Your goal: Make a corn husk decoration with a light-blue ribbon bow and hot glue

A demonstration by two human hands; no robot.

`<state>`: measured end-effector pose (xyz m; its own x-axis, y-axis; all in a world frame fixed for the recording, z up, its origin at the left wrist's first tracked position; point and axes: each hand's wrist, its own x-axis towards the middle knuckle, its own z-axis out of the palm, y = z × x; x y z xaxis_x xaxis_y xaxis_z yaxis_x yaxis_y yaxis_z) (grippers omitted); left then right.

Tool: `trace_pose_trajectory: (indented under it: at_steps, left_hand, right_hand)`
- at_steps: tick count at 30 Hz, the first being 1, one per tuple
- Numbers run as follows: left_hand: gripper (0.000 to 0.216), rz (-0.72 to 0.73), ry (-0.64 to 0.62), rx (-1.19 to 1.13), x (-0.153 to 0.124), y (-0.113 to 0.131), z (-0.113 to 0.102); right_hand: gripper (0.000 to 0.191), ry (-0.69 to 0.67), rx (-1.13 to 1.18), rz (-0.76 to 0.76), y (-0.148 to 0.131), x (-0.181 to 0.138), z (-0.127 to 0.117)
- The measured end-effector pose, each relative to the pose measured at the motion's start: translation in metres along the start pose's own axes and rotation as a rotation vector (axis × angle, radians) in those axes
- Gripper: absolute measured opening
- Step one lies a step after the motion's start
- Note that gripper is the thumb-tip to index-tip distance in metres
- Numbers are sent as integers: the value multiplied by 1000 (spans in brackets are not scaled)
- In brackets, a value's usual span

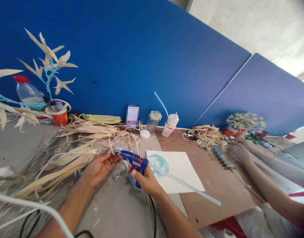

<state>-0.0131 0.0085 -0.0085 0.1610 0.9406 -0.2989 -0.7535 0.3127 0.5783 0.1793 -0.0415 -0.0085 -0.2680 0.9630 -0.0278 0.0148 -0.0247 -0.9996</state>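
My right hand (pixel 150 181) is wrapped round the handle of a blue hot glue gun (pixel 132 158), its fingers near the trigger. A long clear glue stick (pixel 189 185) juts from the back of the gun. My left hand (pixel 99 168) is pinched just in front of the nozzle, palm turned up. A small piece of dried husk (pixel 110 144) sticks up at its fingertips, close to the glue gun's tip. What else the fingers hold is too small to tell. Beneath the gun lies a white sheet of paper (pixel 184 168) with a light-blue ring of tape (pixel 164 162) on it.
Dried husks (pixel 92 134) are heaped left and behind. A husk-leaf plant (pixel 50 71) stands in a red cup (pixel 59 115). A phone (pixel 132 116), a jar (pixel 153 121) and a paper cup (pixel 168 130) line the blue partition. At right, another person's hands (pixel 242 152) work.
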Motion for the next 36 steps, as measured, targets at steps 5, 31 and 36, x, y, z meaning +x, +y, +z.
trace_pose_trajectory:
  at_steps: [5, 31, 36]
  left_hand:
    - [18, -8, -18, 30, 1, -1, -2]
    - [15, -8, -83, 102, 0, 0, -1]
    - [14, -13, -111, 136, -1, -2, 0]
  right_hand:
    - [29, -21, -73, -81, 1, 0, 1]
    - [23, 12, -238, -76, 4, -3, -1]
    - [24, 21, -221, -78, -3, -3, 2]
